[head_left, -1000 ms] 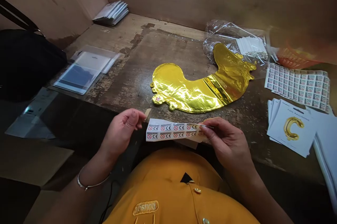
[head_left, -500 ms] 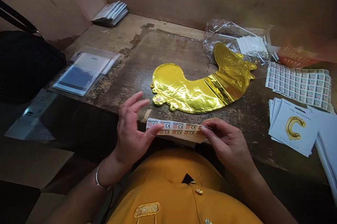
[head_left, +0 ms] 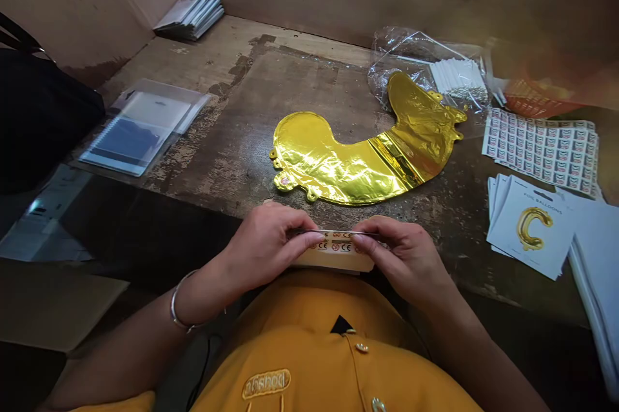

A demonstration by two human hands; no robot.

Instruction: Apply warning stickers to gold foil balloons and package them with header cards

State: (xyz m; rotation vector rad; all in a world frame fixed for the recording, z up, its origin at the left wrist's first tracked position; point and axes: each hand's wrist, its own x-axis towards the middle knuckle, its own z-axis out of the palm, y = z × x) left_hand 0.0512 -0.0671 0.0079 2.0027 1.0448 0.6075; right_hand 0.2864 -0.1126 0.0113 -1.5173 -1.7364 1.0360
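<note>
Between my two hands, at the table's front edge, is a sticker sheet (head_left: 338,258) printed with CE marks and red symbols. My left hand (head_left: 271,241) pinches its left part between thumb and fingers. The right part is gripped the same way by my right hand (head_left: 403,254). The sheet's top edge is bent back, and its lower part hangs in front of my orange shirt. Just beyond my hands, a flat gold foil balloon (head_left: 348,170) with a curved shape lies on the table.
Cards with a gold C (head_left: 534,225) lie at right, below more sticker sheets (head_left: 541,147). A clear bag with white sticks (head_left: 457,80) and an orange basket (head_left: 541,97) are behind. Plastic sleeves (head_left: 140,128), a packet stack (head_left: 191,15) and a black bag (head_left: 43,115) are at left.
My left hand, whose fingers were spread, has closed on the sheet and moved right. The sheet is now bent along its top, with more of its lower part showing. The view has shifted slightly.
</note>
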